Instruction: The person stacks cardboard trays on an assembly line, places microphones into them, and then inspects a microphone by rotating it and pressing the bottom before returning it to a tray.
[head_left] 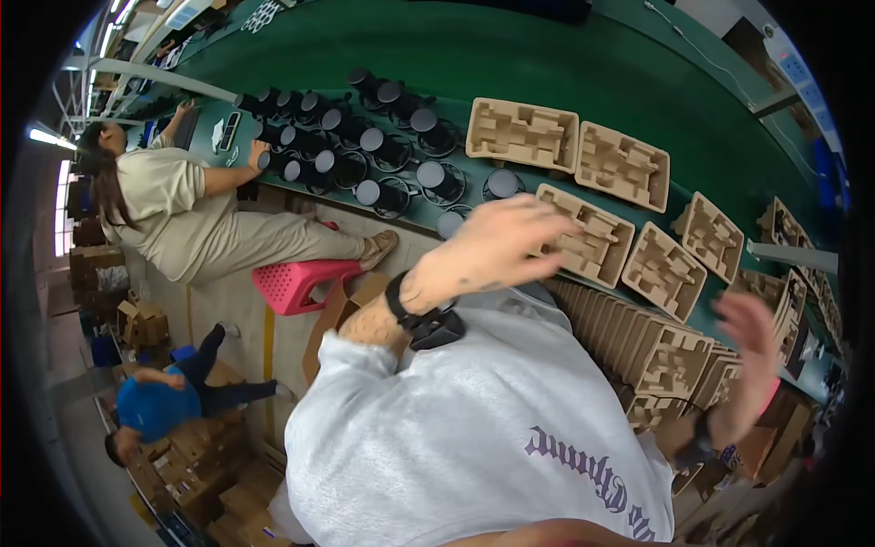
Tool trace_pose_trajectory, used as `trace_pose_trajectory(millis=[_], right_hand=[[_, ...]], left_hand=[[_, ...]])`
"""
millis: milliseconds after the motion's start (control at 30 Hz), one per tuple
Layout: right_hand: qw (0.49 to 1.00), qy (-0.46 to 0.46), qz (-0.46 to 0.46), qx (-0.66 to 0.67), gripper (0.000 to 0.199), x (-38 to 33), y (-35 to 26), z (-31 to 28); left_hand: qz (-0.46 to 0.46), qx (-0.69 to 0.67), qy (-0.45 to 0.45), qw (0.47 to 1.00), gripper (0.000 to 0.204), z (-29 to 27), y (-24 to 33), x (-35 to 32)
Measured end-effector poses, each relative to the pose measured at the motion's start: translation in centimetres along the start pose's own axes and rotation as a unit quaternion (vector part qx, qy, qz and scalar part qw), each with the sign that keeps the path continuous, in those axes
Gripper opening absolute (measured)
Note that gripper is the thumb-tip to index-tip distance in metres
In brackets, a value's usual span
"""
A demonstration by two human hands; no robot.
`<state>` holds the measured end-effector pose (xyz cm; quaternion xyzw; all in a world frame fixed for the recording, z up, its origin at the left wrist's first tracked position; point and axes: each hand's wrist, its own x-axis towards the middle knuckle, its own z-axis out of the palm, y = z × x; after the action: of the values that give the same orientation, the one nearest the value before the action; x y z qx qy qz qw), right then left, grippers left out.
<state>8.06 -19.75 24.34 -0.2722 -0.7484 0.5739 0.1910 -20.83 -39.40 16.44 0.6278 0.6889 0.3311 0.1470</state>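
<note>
My left hand point(510, 239) hovers over the near edge of the green bench, fingers stretched and apart, with nothing in it. It partly covers a tan moulded-pulp tray point(597, 239) with shaped hollows. Just left of that hand stand black cylindrical units point(441, 182) with grey round tops and ring-shaped bases; one point(453, 221) is partly hidden by it. My right hand point(749, 351) is raised at the right near the bench edge, beside another pulp tray point(663, 271). Motion smears its fingers, and no held thing shows.
More pulp trays point(522, 134) lie along the bench point(401, 41). A stack of trays point(629, 337) stands in front of me below the bench. A co-worker point(164, 196) sits at the left near the units, by a pink stool point(305, 281). Another person point(159, 401) is among cardboard boxes point(196, 456).
</note>
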Motion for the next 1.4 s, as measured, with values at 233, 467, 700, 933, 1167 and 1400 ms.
trace_pose_trajectory(millis=[233,467,700,933,1167,1400], right_hand=[[0.852,-0.126,-0.249,-0.442,0.056,13.4,11.0,25.4],[0.838,-0.262,-0.226,-0.422,0.038,16.2,14.4,27.8],[0.963,0.039,0.174,0.201,0.043,8.6,10.7,17.2],[0.861,0.123,0.476,0.128,0.053,5.3,17.9,14.8],[0.915,0.142,0.349,-0.145,0.053,6.4,27.7,11.8],[0.984,0.011,0.180,-0.002,0.061,2.7,11.1,19.2]], left_hand=[[-0.150,0.124,0.125,0.973,0.045,6.2,-11.2,-13.3],[-0.256,0.017,0.135,0.957,0.045,7.2,-14.3,-16.2],[-0.138,-0.010,0.269,0.953,0.051,5.7,-13.4,-22.1],[-0.147,-0.261,0.361,0.883,0.061,2.6,-11.2,-18.9],[-0.226,-0.420,0.310,0.823,0.051,4.9,-11.0,-13.9],[-0.346,-0.780,0.137,0.504,0.047,7.8,-10.1,-11.0]])
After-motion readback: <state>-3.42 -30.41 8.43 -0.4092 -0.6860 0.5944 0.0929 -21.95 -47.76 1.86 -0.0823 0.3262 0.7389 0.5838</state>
